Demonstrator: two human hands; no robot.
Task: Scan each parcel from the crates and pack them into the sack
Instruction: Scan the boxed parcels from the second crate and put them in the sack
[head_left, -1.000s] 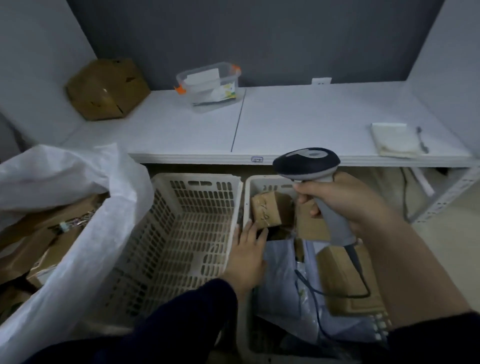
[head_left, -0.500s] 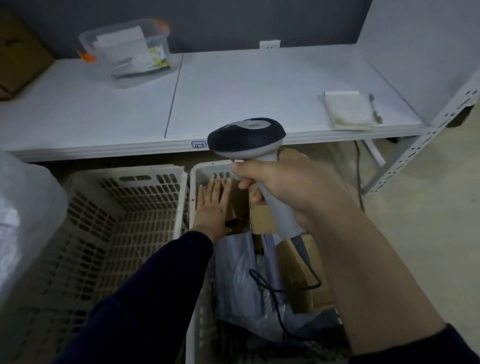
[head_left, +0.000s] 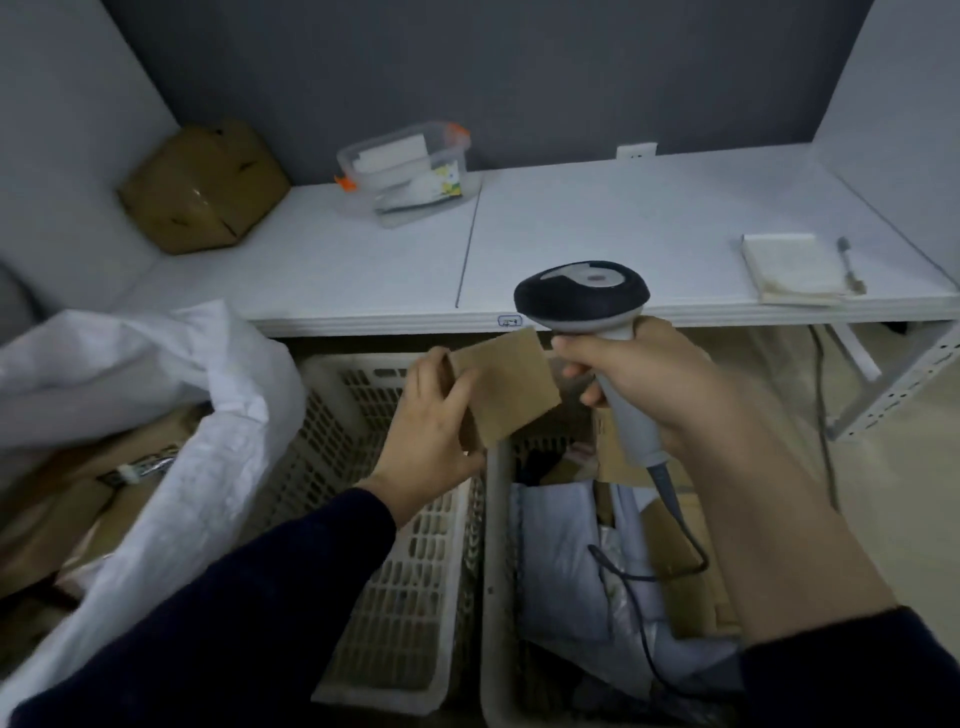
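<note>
My left hand (head_left: 431, 426) grips a small brown cardboard parcel (head_left: 511, 387) and holds it in the air above the two crates. My right hand (head_left: 639, 384) grips the grey handle of a barcode scanner (head_left: 584, 299), whose dark head sits just above and right of the parcel. The right crate (head_left: 493, 545) holds several grey mailer bags and brown boxes. The left crate (head_left: 410, 597) looks bare inside. An open white sack (head_left: 171, 457) at the left holds several brown parcels.
A white table (head_left: 597, 239) runs behind the crates. On it are a brown cardboard box (head_left: 202, 187), a clear plastic tub (head_left: 410, 171), a folded white cloth (head_left: 789, 267) and a pen (head_left: 849, 262). The scanner's cable (head_left: 675, 551) hangs down over the right crate.
My left hand was reaching into the right crate and has now lifted a small brown parcel out, up beside the scanner. The view has swung back to the left.
</note>
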